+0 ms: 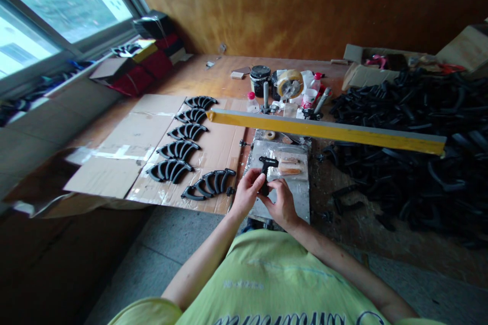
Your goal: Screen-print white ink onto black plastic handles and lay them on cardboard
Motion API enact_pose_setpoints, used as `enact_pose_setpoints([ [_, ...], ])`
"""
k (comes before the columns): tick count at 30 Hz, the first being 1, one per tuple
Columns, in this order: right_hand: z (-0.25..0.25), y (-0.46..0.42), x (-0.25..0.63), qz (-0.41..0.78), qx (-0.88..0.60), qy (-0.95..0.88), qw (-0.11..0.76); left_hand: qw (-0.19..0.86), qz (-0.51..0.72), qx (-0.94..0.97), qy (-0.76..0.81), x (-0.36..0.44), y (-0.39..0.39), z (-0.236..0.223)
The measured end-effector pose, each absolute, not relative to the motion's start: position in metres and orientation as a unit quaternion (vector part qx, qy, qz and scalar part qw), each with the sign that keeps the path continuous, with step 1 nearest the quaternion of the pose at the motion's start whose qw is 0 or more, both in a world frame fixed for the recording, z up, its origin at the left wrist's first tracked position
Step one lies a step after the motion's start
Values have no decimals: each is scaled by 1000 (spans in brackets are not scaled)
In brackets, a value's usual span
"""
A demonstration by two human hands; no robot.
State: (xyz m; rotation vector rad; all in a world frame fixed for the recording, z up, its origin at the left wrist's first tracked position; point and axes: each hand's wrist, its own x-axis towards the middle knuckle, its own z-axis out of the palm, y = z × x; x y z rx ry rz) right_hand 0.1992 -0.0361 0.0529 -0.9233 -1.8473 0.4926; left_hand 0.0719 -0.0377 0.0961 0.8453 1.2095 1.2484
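Between my two hands is a black curved handle (269,163) with a flat, lettered mounting end pointing away from me. My left hand (249,190) grips it from the left, thumb on top. From the right, my right hand (281,202) pinches its lower part near my body. Both hands are above a grey metal plate (263,148) that bears orange-brown strips (290,171). To the left, similar black handles (209,184) lie in fanned groups on a cardboard sheet (221,147). The fingertips partly cover the handle's lower end.
A yellow-edged bar (328,133) crosses above the plate. A large heap of black handles (415,106) covers the right side. Behind the bar stand a black tub (260,80), a tape roll (290,84) and bottles. Boxes (152,63) line the window side.
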Motion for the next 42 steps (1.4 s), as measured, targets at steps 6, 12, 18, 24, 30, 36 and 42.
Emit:
enact_pose_setpoints([
  [6, 49, -35, 195, 216, -378, -763, 478, 567, 535, 341, 525, 67, -38, 90],
  [12, 49, -35, 189, 226, -371, -773, 463, 565, 542, 313, 537, 58, -39, 84],
  [18, 48, -35, 177, 251, -363, -785, 435, 560, 558, 270, 549, 44, -43, 73],
  [24, 41, -35, 160, 281, -348, -796, 407, 550, 580, 223, 558, 28, -53, 64],
  [30, 39, -37, 140, 316, -339, -799, 384, 521, 598, 203, 574, 7, -63, 57],
  [36, 37, -37, 122, 396, -379, -758, 354, 529, 600, 185, 571, -11, -66, 53],
  [42, 34, -37, 110, 457, -408, -714, 340, 554, 587, 181, 562, -27, -54, 51],
])
